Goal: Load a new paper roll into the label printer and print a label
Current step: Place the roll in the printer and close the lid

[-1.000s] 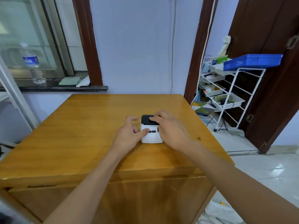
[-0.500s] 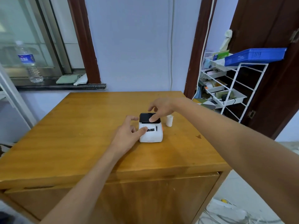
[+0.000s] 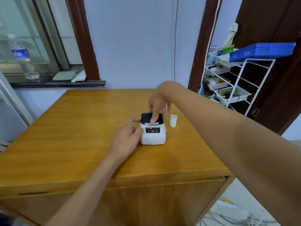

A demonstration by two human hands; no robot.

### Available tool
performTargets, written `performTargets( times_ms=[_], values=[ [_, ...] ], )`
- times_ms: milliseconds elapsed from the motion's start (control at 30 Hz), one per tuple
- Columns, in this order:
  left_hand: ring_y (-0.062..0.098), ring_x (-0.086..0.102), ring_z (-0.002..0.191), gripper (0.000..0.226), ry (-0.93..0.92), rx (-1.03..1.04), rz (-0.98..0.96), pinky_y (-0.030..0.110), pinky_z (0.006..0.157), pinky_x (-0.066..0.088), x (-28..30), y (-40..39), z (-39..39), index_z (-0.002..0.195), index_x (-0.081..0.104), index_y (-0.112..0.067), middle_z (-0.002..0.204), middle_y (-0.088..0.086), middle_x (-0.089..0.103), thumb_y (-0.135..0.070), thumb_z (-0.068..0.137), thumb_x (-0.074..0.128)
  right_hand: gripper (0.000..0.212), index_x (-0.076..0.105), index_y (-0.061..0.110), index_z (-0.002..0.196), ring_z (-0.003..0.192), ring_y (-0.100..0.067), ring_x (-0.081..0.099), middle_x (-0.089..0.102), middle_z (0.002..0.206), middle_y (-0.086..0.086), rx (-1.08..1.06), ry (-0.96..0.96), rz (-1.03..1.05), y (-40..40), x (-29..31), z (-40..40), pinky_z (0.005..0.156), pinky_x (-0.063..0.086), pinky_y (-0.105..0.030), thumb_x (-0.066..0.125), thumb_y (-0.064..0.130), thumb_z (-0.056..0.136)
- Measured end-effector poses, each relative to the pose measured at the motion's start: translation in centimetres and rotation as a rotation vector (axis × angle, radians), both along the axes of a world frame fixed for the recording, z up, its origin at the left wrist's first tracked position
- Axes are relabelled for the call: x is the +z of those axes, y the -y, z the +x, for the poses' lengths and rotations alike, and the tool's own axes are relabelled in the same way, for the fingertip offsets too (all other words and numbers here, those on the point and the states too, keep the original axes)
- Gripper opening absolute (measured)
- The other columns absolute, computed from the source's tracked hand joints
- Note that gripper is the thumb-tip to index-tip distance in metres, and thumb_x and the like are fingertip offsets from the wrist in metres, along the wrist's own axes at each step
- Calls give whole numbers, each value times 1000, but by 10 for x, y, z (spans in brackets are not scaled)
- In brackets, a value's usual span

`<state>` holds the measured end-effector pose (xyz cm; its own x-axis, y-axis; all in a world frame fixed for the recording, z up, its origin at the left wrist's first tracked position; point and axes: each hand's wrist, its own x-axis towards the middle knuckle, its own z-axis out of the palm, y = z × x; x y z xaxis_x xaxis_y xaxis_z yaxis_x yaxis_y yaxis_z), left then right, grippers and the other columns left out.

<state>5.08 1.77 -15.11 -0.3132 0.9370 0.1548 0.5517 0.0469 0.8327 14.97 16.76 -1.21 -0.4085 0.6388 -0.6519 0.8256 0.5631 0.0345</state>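
Note:
A small white label printer (image 3: 154, 134) with a black lid stands on the wooden table (image 3: 81, 136). A red light glows on its front panel, and a strip of paper shows at the slot. My left hand (image 3: 126, 140) rests against the printer's left side, thumb on its front corner. My right hand (image 3: 158, 103) hovers over the printer from behind, with one finger pressing down on the black lid. A small white paper roll (image 3: 173, 121) stands upright on the table just right of the printer, touched by neither hand.
A white wire rack (image 3: 231, 82) with trays and a blue basket (image 3: 262, 50) stands to the right of the table, beside a dark door. A water bottle (image 3: 24, 59) sits on the window sill at the left. Cables lie on the floor at the lower right.
My right hand has lifted off the printer's right side and moved back over it, with one finger now on the lid. The white roll has come into view. My left hand stays put.

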Motion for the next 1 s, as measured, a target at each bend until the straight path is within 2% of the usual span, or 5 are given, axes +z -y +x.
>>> performTargets(
  times_ms=[567, 667, 800, 900, 1000],
  values=[
    [16, 53, 54, 22, -168, 25, 72, 38, 55, 38, -8, -7, -1, 118, 46, -32, 62, 0, 62, -33, 98, 54, 102, 68, 31, 133, 108, -21, 77, 81, 115, 3, -111, 97, 4, -18, -2, -10, 105, 55, -48, 96, 68, 43],
    [16, 55, 52, 26, -301, 29, 103, 34, 49, 30, -7, -3, 3, 119, 43, -30, 55, -6, 55, -42, 96, 46, 88, 67, 27, 136, 110, -17, 75, 83, 106, 5, -89, 136, 41, -11, 4, -16, 99, 56, -40, 90, 67, 61],
    [16, 57, 55, 29, -310, 49, 84, 35, 51, 31, -6, -4, 2, 116, 43, -31, 56, -6, 56, -50, 93, 42, 49, 66, 20, 122, 96, -17, 65, 69, 87, 9, 91, 111, 283, 8, 13, -24, 58, 45, -29, 82, 47, 85],
    [16, 57, 57, 21, -235, 52, 74, 36, 53, 35, -7, -6, 0, 114, 46, -31, 54, -9, 56, -43, 97, 51, 36, 64, 16, 132, 78, -19, 55, 68, 113, 0, 416, 171, 524, 14, 16, -37, 50, 35, -25, 66, 35, 102],
    [17, 56, 55, 19, -189, 54, 63, 40, 55, 39, -7, -9, -2, 112, 48, -30, 54, -7, 56, -42, 98, 53, 38, 62, 12, 140, 78, -20, 54, 64, 142, -4, 354, 161, 514, 22, 21, -41, 51, 34, -26, 65, 20, 102]
  ],
)
